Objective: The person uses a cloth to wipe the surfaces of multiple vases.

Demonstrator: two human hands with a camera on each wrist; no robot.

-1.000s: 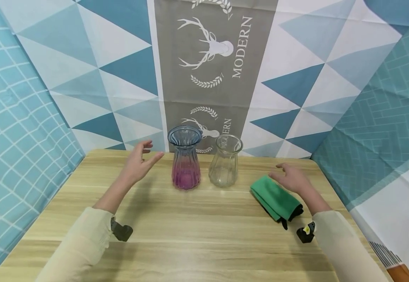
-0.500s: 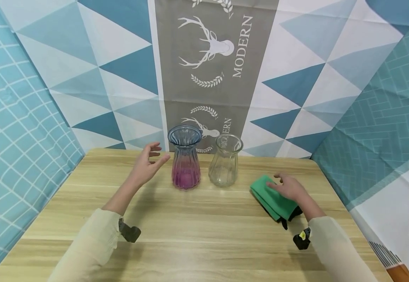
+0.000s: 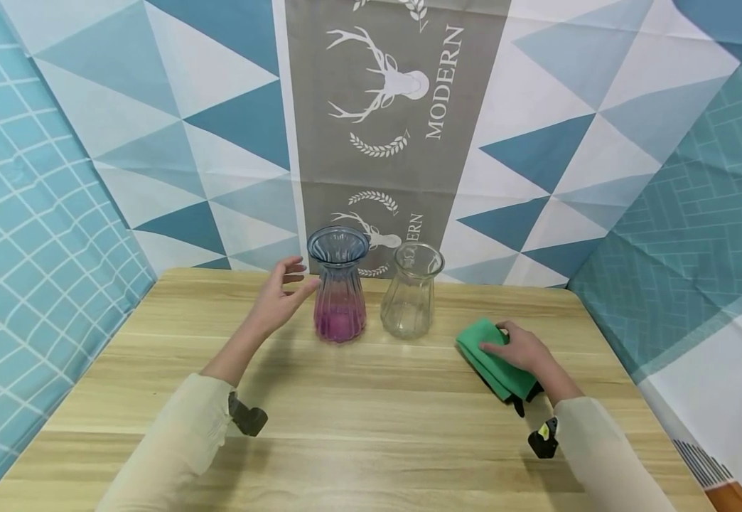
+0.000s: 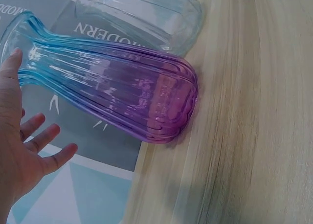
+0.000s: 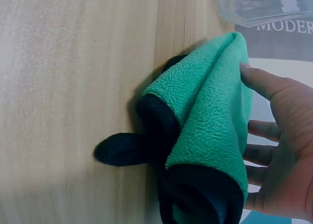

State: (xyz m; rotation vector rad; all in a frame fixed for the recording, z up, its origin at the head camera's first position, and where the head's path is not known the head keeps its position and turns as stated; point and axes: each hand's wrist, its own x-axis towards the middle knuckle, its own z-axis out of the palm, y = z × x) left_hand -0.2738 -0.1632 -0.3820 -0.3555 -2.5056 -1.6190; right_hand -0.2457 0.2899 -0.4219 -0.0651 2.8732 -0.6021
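Observation:
A ribbed glass vase (image 3: 339, 313), blue at the flared rim and purple-pink at the base, stands upright near the back of the table. My left hand (image 3: 276, 299) is at its left side, fingers spread and thumb tip overlapping the neck in the left wrist view. Just right of it stands a smaller clear glass vase (image 3: 406, 309). A folded green cloth (image 5: 210, 101) with black edging and a black loop lies farther right. Over its far right part reaches my right hand (image 3: 526, 350), thumb at the cloth's top and the other fingers extended along its side.
The light wooden table (image 3: 345, 441) ends at a hanging backdrop (image 3: 384, 163) with triangles and deer prints, close behind the vases. Blue tiled-pattern sheets (image 3: 13, 235) flank the left side, and patterned sheets hang on the right.
My left hand has moved right, up to the coloured vase. My right hand has come down and left onto the green cloth. Vases and cloth stay in place.

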